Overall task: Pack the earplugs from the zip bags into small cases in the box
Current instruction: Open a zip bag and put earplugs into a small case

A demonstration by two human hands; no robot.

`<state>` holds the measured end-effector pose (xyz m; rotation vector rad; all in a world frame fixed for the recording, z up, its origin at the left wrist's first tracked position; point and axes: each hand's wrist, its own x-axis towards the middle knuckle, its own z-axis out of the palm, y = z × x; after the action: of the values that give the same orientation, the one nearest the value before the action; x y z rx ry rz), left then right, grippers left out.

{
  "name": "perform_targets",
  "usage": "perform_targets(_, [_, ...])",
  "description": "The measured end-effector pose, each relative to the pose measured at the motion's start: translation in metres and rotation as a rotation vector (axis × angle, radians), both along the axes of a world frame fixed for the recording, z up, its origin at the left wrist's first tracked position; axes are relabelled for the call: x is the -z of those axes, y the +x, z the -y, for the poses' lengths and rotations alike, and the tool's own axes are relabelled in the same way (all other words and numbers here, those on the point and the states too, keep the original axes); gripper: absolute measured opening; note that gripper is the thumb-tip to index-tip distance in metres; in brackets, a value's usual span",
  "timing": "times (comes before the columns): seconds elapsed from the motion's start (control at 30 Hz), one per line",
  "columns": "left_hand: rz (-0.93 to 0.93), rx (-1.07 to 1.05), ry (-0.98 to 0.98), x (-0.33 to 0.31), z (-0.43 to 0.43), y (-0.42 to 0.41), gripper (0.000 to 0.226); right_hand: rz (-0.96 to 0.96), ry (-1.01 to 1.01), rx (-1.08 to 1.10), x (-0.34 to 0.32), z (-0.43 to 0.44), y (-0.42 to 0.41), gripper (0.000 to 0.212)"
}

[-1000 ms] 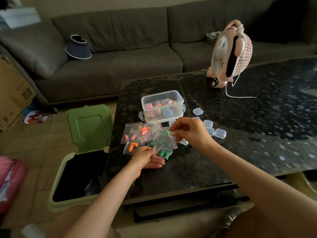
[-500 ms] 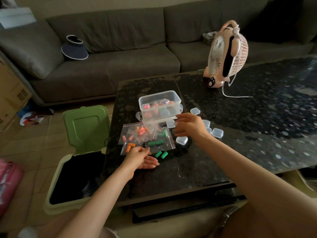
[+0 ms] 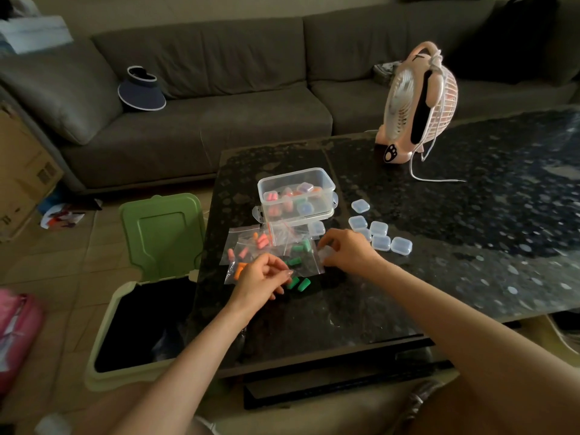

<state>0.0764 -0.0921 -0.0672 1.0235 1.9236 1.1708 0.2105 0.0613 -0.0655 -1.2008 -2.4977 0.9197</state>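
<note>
Three zip bags lie on the dark table: one with pink earplugs [image 3: 251, 243], one with orange earplugs [image 3: 239, 269] and one with green earplugs [image 3: 298, 257]. Two loose green earplugs [image 3: 298, 283] sit just in front of them. My left hand [image 3: 262, 279] hovers over the bags with loosely curled fingers, its fingertips close to the loose green plugs, and I see nothing in it. My right hand [image 3: 346, 249] grips a small clear case [image 3: 326, 254] beside the green bag. Behind the bags stands the clear box [image 3: 326, 186], which holds several filled cases.
Several empty small cases [image 3: 381, 238] lie right of the box. A pink desk fan [image 3: 417, 102] with a white cord stands at the back of the table. A green open-lidded bin [image 3: 163, 233] stands left of the table, and a grey sofa [image 3: 219, 98] is behind.
My right hand let go of the green bag, reached to the cases and now holds one by the bags. My left hand has lifted off the table, fingers curled.
</note>
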Motion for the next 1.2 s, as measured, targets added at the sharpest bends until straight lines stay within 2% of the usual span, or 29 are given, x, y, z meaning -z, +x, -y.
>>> perform_targets(0.13, [-0.028,0.024,0.103,-0.006,-0.004,0.006,0.033,-0.276,-0.311,-0.16,-0.023,0.022,-0.006,0.04])
perform_targets(0.27, [-0.056,0.028,0.11,-0.007,-0.006,0.009,0.048,-0.364,-0.465,-0.203,-0.028,0.034,-0.011,0.034])
perform_targets(0.4, [-0.074,0.003,0.114,-0.008,-0.006,0.008,0.045,-0.354,-0.452,-0.212,-0.03,0.034,-0.013,0.031])
perform_targets(0.47, [-0.098,-0.005,0.134,-0.011,-0.005,0.009,0.042,-0.401,-0.51,-0.191,-0.029,0.036,-0.015,0.025])
perform_targets(0.6, [-0.272,-0.015,0.204,-0.012,-0.004,0.011,0.034,-0.499,-0.611,-0.161,-0.03,0.04,-0.017,0.019])
perform_targets(0.87, [-0.552,-0.028,0.246,0.001,-0.006,-0.003,0.034,-0.469,-0.746,-0.162,-0.033,0.04,-0.023,0.031])
perform_targets(0.93, [-0.554,-0.037,0.287,0.001,-0.005,-0.004,0.038,-0.478,-0.8,-0.164,-0.033,0.039,-0.024,0.03])
perform_targets(1.2, [-0.494,-0.064,0.384,0.002,-0.004,-0.01,0.026,-0.451,-0.864,-0.168,-0.029,0.038,-0.027,0.034])
